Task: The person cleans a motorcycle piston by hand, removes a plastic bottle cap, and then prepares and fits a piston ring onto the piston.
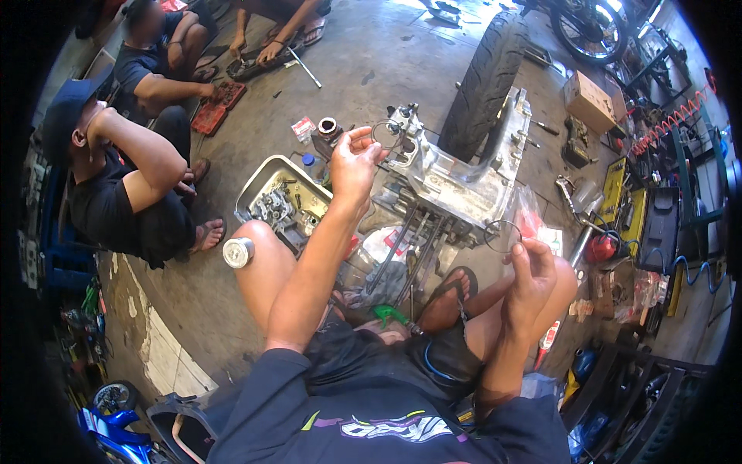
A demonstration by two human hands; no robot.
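Note:
My left hand is raised and pinches a thin dark ring between its fingertips, just in front of a grey metal engine case lying on the floor. My right hand is lower at the right and pinches a second thin ring. The engine case still has a black tyre at its far end. I sit on the floor with my bare knees on either side of the engine.
A metal tray of small parts lies left of the engine, with a silver cylinder by my left knee. Two people sit at the left near a red tool tray. A cardboard box, tools and a red coiled hose lie at the right.

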